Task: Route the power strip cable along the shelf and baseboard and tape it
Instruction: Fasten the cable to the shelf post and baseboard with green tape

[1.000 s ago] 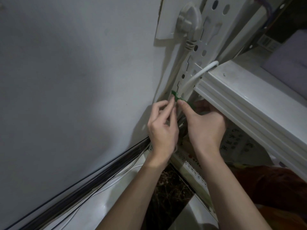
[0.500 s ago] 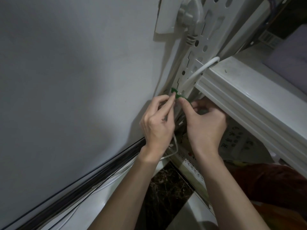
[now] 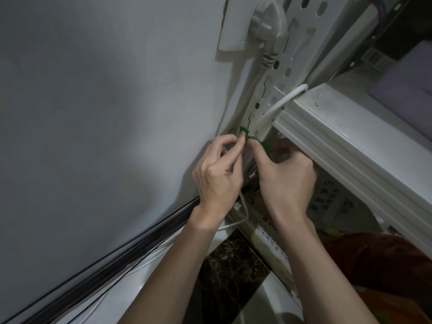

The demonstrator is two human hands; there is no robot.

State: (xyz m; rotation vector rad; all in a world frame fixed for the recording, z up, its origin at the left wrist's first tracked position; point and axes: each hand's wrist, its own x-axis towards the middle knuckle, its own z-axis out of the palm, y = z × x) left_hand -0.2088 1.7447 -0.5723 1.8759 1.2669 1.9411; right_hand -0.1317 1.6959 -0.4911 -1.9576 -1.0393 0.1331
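Note:
A white power cable (image 3: 279,106) comes off the white shelf board (image 3: 346,146) and runs down the perforated white upright (image 3: 284,73). A strip of green tape (image 3: 245,131) lies across the upright just below it. My left hand (image 3: 216,174) presses the tape's left end with its forefinger tip. My right hand (image 3: 285,176) pinches the tape's right end (image 3: 265,146) close under the shelf edge. A white plug (image 3: 268,24) sits in the wall socket above, and its cord drops behind the upright. A thin white wire (image 3: 233,224) loops below my left wrist.
A dark baseboard (image 3: 112,258) runs along the foot of the grey wall (image 3: 105,101) with thin wires beside it. Printed boxes (image 3: 332,202) and a red-brown cloth (image 3: 383,260) lie under the shelf. A dark marbled floor tile (image 3: 231,272) shows between my forearms.
Both hands stay at the green tape on the upright. My view has shifted slightly, and more of the tape's right end shows under my right fingers.

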